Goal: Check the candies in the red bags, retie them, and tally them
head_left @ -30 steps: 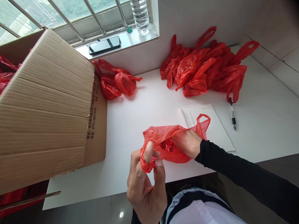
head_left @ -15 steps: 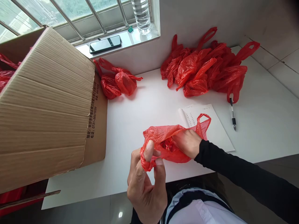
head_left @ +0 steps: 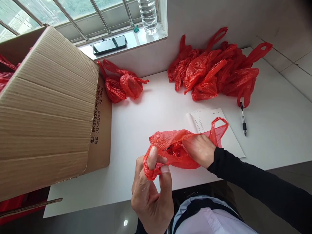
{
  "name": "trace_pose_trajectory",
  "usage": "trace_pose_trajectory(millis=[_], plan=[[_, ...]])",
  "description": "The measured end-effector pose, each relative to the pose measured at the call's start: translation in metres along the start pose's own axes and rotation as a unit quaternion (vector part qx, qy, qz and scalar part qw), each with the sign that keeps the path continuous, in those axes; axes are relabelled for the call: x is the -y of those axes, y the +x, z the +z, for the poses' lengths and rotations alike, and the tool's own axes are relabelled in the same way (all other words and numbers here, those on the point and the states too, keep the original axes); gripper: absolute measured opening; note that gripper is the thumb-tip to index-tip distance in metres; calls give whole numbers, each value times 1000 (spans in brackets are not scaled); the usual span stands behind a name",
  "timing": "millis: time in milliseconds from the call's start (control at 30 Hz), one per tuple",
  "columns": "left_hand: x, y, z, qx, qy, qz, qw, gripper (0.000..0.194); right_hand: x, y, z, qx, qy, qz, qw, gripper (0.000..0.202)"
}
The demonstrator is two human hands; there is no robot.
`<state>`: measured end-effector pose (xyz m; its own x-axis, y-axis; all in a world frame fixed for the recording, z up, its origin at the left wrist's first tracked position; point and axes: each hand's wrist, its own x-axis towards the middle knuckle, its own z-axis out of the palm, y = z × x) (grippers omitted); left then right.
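A red plastic bag point(head_left: 170, 137) hangs just above the front part of the white table point(head_left: 136, 126). My left hand point(head_left: 154, 191) is closed on one of its handles, which loops round the finger by the thumb. Inside the bag's mouth are small shiny red wrapped pieces point(head_left: 175, 150) with dark print. My right hand point(head_left: 200, 150) reaches into the bag from the right; its fingers are hidden behind the red plastic, so what they touch does not show. The bag's other handle point(head_left: 220, 122) stands up beyond the right wrist.
A tall cardboard box point(head_left: 56, 107) stands at the left. Knotted red bags point(head_left: 130, 85) lie beside it, and a larger heap of red bags point(head_left: 207, 70) is at the back. A notebook point(head_left: 226, 139) and a pen point(head_left: 243, 119) lie right. On the sill are a phone point(head_left: 109, 45) and a water bottle point(head_left: 148, 18).
My right hand has shifted a little to the right inside the bag, and the far handle has moved right with it. More of the wrapped pieces show. My left hand keeps its hold.
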<state>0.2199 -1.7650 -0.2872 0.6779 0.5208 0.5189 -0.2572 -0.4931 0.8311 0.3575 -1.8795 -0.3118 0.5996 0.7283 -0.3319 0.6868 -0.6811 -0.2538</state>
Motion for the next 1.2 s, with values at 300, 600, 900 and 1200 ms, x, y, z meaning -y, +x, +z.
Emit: trace_pose_trajectory(millis=[300, 600, 900, 1200], plan=[[0, -4, -1, 19, 11, -8, 1000, 68, -6, 2, 10, 26, -54, 2, 998, 12], [0, -4, -1, 26, -4, -1, 1000, 71, -8, 4, 13, 21, -65, 14, 998, 14], [2, -6, 0, 33, -13, -1, 999, 71, -12, 2, 13, 6, -57, 14, 998, 21], [-3, -4, -1, 5, -2, -12, 1000, 65, -10, -13, 2, -5, -58, 5, 998, 23]])
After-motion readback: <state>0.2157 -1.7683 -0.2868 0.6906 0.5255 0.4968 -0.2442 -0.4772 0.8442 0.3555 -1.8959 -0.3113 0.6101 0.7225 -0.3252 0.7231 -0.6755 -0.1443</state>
